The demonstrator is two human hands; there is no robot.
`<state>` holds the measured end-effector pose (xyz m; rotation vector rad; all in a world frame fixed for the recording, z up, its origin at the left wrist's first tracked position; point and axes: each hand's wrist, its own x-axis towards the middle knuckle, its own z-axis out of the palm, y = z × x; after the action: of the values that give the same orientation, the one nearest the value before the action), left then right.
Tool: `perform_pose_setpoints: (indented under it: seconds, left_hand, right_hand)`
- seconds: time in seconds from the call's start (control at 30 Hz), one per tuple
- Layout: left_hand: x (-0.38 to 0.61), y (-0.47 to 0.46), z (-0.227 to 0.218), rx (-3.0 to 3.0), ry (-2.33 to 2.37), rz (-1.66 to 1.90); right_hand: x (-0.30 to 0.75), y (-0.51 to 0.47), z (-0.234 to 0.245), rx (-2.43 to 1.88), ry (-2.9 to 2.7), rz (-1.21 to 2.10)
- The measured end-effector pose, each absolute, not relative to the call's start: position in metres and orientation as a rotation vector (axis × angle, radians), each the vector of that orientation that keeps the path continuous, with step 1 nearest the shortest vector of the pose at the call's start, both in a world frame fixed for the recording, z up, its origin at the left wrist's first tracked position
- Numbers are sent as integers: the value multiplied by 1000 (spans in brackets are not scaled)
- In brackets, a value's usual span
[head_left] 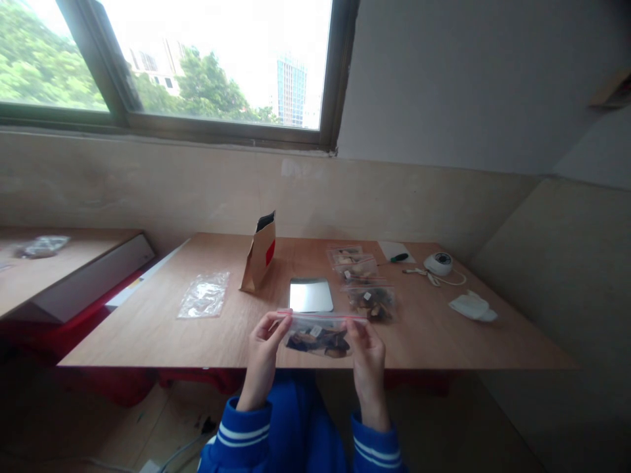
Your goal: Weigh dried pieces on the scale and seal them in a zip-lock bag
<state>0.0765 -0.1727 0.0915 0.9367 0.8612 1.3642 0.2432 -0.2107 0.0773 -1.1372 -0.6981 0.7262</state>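
Left hand (pixel 263 351): your fingers pinch the left end of the red zip strip, closed on the held zip bag (pixel 319 335).
Right hand (pixel 367 358): your fingers grip the right end of that strip, likewise closed on the bag.
Held zip bag: clear plastic, a small white label inside, dark brown dried pieces in its lower part; you hold it upright between both hands, above the near edge of the wooden table (pixel 148 328).
Metal scale (pixel 310 295): flat and shiny, on the table just beyond the bag.
Filled zip bags (pixel 365 279): a row of them to the right of the scale, holding similar pieces.
Paper pouch (pixel 259 256): brown with a red patch, standing open beyond the scale on the left.
Empty clear bag (pixel 204 295): lying flat, well to the left.
Far right: a green-handled tool (pixel 398 257), a round white device (pixel 438 263) with a cord, a white cloth (pixel 472 307).
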Motion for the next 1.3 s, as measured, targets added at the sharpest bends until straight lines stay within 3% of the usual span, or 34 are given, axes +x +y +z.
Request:
perform_pose_setpoints:
  seconds: [0.37, 0.63, 1.3]
  left_hand:
    - [79, -179, 88, 1032, 852, 1411]
    - [84, -184, 94, 1056, 821, 1323]
    - [75, -181, 93, 1039, 838, 1323]
  right_hand:
    - [239, -215, 81, -1138, -645, 649]
    - [238, -217, 84, -945, -776, 992]
    - [240, -221, 89, -1054, -992, 920]
